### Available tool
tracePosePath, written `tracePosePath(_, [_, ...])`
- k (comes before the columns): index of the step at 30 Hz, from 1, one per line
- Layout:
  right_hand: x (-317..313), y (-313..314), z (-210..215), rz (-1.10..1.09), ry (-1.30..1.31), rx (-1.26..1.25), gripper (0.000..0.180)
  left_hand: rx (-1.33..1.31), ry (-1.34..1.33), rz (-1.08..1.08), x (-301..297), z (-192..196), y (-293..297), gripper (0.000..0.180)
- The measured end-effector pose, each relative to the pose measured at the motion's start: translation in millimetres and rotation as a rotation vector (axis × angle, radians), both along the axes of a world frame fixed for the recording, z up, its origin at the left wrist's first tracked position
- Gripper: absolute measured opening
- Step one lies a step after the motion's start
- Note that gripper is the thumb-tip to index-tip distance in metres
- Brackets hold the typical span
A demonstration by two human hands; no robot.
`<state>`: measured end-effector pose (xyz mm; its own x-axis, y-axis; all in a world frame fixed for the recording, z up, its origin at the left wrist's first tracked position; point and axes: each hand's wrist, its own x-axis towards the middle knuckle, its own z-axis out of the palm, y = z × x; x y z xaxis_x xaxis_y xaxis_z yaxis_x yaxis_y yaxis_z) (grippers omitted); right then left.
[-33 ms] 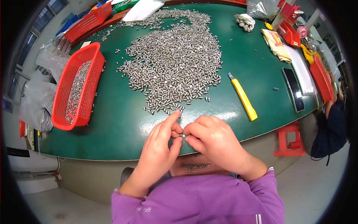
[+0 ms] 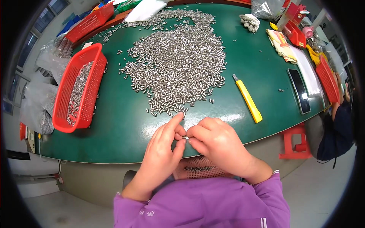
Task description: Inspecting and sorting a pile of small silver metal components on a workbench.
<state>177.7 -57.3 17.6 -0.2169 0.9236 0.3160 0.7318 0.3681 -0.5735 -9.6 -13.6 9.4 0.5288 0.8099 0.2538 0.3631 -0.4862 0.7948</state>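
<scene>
My left hand (image 2: 160, 143) and my right hand (image 2: 219, 140) meet above the front edge of the green table (image 2: 125, 133). Between their fingertips is a small silvery metal part (image 2: 186, 138), pinched from both sides. Its exact shape is mostly hidden by the fingers. My left index finger points up toward the near end of a wide pile of small metal pieces (image 2: 178, 64), short and barrel-shaped. Below my hands, at my lap, a pinkish mesh basket (image 2: 207, 174) holds more such pieces, partly covered by my right wrist.
A red perforated basket (image 2: 89, 102) with metal pieces stands at left, beside clear plastic bags (image 2: 38, 98). To the right lie a yellow utility knife (image 2: 249, 100), blade out, and a phone (image 2: 299, 91). White gloves (image 2: 249, 22) lie at the far right. A red stool (image 2: 295, 142) stands below the edge.
</scene>
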Motion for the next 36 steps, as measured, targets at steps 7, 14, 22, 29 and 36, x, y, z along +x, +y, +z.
tracePosePath(7, [-2.5,1.7,-2.9,0.018,-0.033,0.12,0.014,0.032,-0.001,0.01,0.0,-1.4,0.6,0.067])
tracePosePath(14, [-0.7,-1.6,-4.2,0.018,-0.063,0.043,0.019,0.013,-0.002,0.013,-0.1,-2.5,0.2,0.068])
tracePosePath(22, [1.8,3.5,1.5,0.062,0.016,0.103,0.017,0.032,-0.007,0.025,1.1,-3.6,1.8,0.067])
tracePosePath(29, [2.4,8.0,3.5,0.079,0.048,0.064,0.018,0.001,-0.038,0.03,0.1,-5.2,4.2,0.067])
tracePosePath(36, [10.2,-7.0,6.7,0.116,0.033,-0.059,0.017,0.128,0.036,0.003,1.3,-3.8,8.0,0.045])
